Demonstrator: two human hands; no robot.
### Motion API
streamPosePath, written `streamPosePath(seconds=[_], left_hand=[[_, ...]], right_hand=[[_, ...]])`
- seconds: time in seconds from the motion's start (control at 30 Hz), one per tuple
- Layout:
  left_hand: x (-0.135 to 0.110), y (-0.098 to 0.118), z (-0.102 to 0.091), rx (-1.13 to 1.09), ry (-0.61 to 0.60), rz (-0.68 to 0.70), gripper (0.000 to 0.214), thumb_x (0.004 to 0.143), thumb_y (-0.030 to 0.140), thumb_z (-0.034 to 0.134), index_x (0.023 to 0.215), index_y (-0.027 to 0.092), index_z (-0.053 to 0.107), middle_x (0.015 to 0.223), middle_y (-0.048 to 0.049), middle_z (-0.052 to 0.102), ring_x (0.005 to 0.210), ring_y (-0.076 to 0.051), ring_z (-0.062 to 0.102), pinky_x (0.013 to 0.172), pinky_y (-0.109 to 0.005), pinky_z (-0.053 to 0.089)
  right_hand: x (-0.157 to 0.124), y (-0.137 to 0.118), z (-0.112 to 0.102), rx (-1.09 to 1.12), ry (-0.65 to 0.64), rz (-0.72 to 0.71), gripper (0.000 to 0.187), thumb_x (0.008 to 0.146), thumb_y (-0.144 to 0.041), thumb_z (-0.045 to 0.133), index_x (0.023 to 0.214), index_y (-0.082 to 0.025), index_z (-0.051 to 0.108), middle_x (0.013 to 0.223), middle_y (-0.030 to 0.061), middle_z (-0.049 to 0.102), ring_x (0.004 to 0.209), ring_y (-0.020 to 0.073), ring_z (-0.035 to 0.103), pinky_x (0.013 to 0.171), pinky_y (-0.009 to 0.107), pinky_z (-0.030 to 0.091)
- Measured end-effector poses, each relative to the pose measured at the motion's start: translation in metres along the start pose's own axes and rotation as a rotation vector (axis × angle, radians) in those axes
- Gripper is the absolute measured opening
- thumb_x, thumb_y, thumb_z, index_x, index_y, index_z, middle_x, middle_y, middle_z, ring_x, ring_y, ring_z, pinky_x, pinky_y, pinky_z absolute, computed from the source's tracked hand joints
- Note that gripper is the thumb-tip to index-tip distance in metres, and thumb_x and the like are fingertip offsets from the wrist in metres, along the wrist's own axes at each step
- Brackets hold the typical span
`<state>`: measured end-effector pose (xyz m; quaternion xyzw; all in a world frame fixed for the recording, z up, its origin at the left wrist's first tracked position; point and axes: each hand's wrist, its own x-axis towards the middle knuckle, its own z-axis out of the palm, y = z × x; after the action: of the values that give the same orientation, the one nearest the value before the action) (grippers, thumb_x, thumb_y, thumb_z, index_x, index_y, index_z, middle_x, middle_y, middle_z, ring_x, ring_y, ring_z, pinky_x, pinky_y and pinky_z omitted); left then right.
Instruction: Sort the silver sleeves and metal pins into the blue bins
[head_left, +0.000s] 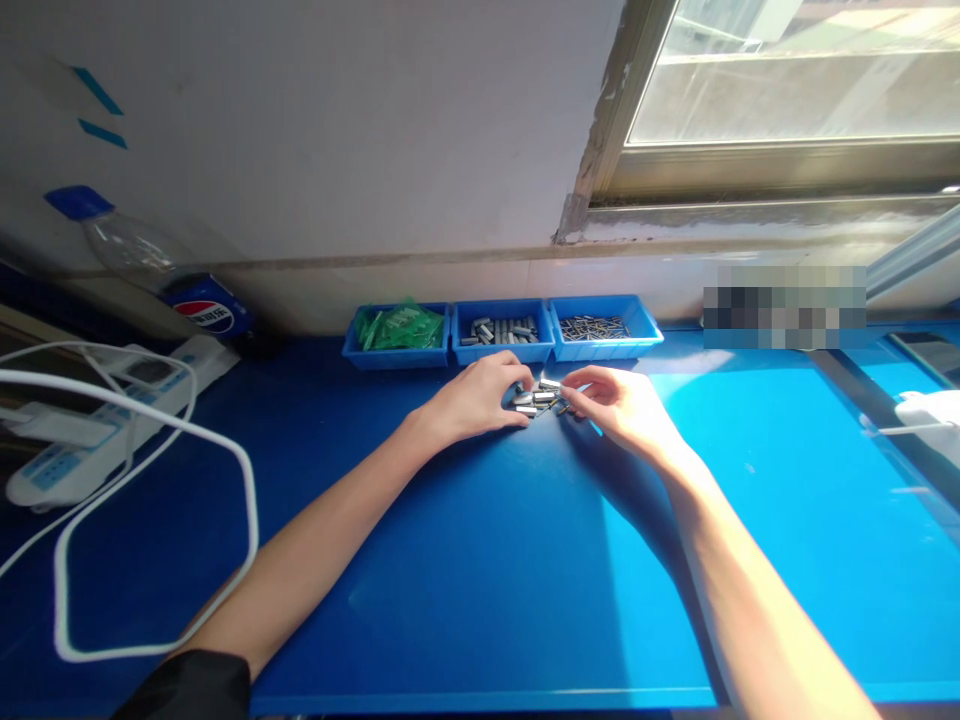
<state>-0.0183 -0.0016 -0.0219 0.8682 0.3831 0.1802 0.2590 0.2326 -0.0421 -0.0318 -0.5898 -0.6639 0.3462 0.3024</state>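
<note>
Where metal pieces (538,398) lie, blue mat (465,560), window (787,70)

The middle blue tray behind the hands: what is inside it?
Small grey metal pieces lie loose in the middle tray. Its front wall hides whatever lies lower.

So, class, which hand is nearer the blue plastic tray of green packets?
Left. The left hand rests just in front and right of the blue plastic tray; the right hand lies farther right.
</note>
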Motion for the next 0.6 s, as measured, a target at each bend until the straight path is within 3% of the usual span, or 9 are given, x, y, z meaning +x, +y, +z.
streamPosePath(seconds=[0.17,0.3,0.6], left_hand=[[-0.0030,0.0059,-0.0075,0.057,-0.061,-0.014,0.008,0.088,0.014,0.080,0.095,0.018,0.077,0.094,-0.0048,0.074,0.082,-0.020,0.069,0.072,-0.027,0.049],[-0.0038,0.0084,-0.0068,0.051,-0.061,-0.029,0.008,0.085,0.013,0.077,0.091,0.019,0.075,0.086,-0.0030,0.073,0.074,-0.018,0.066,0.065,-0.026,0.043],[-0.0034,0.0064,-0.0018,-0.115,-0.025,-0.098,0.008,0.080,0.014,0.079,0.086,0.019,0.081,0.084,-0.0041,0.079,0.074,-0.019,0.072,0.068,-0.026,0.050]], right_hand=[[-0.0011,0.0007,-0.0022,0.011,0.008,-0.015,0.023,0.095,-0.049,0.073,0.096,-0.027,0.081,0.086,0.0069,0.084,0.078,0.0309,0.078,0.084,0.050,0.066],[-0.0014,-0.0005,-0.0021,0.035,0.004,-0.007,0.022,0.096,-0.048,0.074,0.096,-0.027,0.081,0.086,0.0066,0.083,0.080,0.0318,0.079,0.085,0.051,0.067],[0.0002,0.0037,0.0005,0.075,0.020,-0.064,0.020,0.095,-0.048,0.076,0.093,-0.029,0.082,0.078,0.0038,0.078,0.075,0.0282,0.075,0.080,0.050,0.070]])
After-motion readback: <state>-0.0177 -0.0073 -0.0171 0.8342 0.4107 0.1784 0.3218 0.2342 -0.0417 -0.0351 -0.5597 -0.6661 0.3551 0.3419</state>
